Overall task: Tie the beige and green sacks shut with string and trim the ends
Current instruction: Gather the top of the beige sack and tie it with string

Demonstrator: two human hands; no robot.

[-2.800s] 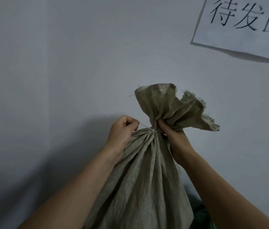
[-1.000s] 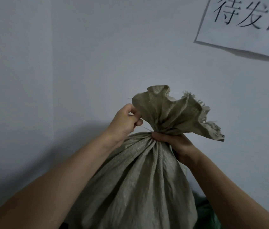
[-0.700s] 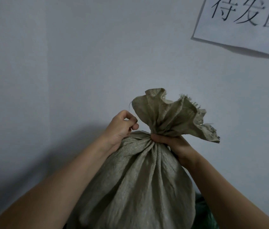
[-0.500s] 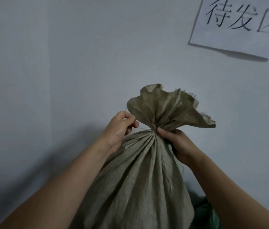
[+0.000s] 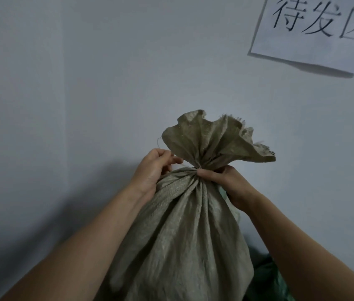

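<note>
Step in hand: binding the neck of the beige sack; judged to be mid-wrap, as no finished knot is visible.
Sack position: upright in the near centre, close to the wall. The neck is bunched tight and the loose mouth fans out above it. The base is out of view.
Right side: the right grip is closed around the bunched neck from the right, pinching it just under the fanned mouth.
Left side: the left grip is curled in at the left of the neck and pinches the string. A short free end shows above the knuckles.
String path: a thin pale line, taut, from the left grip to the neck. The number of turns on the neck cannot be told.
Procedure: keep the right grip clamped so the pleats do not spread. Draw the string level and snug, laying each turn directly over the last.
Tension: pull sideways, away from the neck, not upward, or a turn may ride off over the mouth.
Caution: thin string can slip on woven fabric. Do not release the neck before the knot is locked.
Remaining: knot, trim the ends, then the green sack, low at the right and mostly hidden.
</note>
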